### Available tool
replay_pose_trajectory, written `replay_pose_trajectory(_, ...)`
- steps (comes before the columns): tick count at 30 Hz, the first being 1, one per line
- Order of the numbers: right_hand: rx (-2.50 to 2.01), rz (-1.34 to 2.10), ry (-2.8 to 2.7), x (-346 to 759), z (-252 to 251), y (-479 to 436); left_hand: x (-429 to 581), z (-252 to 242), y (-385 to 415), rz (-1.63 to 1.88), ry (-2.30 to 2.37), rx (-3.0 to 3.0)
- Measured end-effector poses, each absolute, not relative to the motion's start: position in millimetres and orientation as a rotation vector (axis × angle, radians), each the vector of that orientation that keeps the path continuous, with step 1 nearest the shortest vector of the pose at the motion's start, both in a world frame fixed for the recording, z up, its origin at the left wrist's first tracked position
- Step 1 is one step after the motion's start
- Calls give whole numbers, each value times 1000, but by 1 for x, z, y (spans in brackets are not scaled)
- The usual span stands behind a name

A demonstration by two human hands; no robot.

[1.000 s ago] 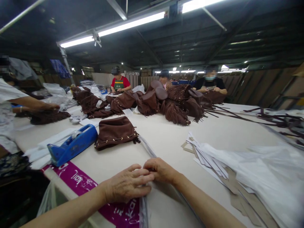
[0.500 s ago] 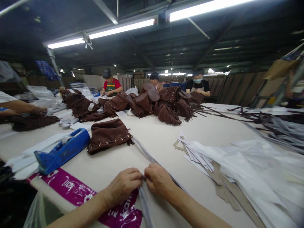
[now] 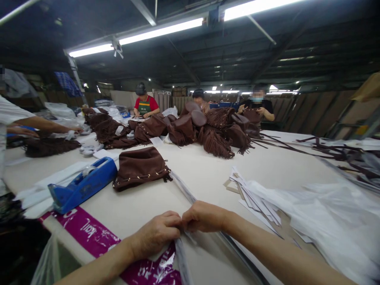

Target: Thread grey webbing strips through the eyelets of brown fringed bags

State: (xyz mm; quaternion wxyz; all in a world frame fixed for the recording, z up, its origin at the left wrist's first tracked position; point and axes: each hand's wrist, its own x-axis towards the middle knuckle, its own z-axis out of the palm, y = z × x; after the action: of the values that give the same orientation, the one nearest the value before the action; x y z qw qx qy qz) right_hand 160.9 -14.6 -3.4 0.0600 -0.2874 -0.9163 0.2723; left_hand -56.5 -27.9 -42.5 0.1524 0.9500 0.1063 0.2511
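A long strap [image 3: 184, 263] in thin, see-through wrapping runs down towards me from my hands. My left hand [image 3: 157, 232] is closed on its upper part. Fingertip to fingertip with it, my right hand [image 3: 206, 217] pinches the same spot, knuckles up; the exact grip point is hidden. A wisp of clear film hangs under the right fingers. Another wrapped length passes behind the right hand, up to a dark brown bag [image 3: 142, 168] with gold eyelets and a lace along its lower edge. That bag lies flat beyond my hands.
Left stands a blue tape dispenser [image 3: 84, 184] beside a purple printed plastic sheet [image 3: 92, 233]. White sheets [image 3: 320, 213] and card strips [image 3: 258, 198] lie right. Fringed brown bags [image 3: 190, 128] are heaped across the table. Co-workers stand opposite; another's arms reach in left.
My right hand has risen slightly and its wrist has turned outward, fingers still against the left hand's. The view has shifted a little to the left.
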Motion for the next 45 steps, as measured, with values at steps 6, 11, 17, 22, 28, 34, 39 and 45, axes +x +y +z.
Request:
replay_pose_trajectory(6, -857, 186, -2932, 158, -8, -23, -57, -38, -32, 596, 612, 2402)
replay_pose_trajectory(11, -587, -151, -2995, 161, -22, -21, -60, -42, -29, 655, 440, 2650)
replay_pose_trajectory(17, -715, -307, -2836, 152, -38, -17, -60, -47, -30, 665, 566, 2762)
replay_pose_trajectory(22, -736, -295, -2852, 147, -36, -27, -64, -46, -40, 777, 565, 3043)
replay_pose_trajectory(28, -1478, 150, -2526, 124, -35, -48, -60, -52, -45, 793, 564, 3212)
replay_pose_trajectory(34, -1749, 334, -2212, 108, -29, -44, -51, -62, -39, 988, 818, 2797)
replay_pose_trajectory(39, -1812, 456, -2157, 111, -19, -31, -46, -67, -35, 975, 971, 2296)
replay_pose_trajectory(45, -1713, 551, -2320, 116, -5, -31, -41, -76, -35, 1025, 1036, 2409)
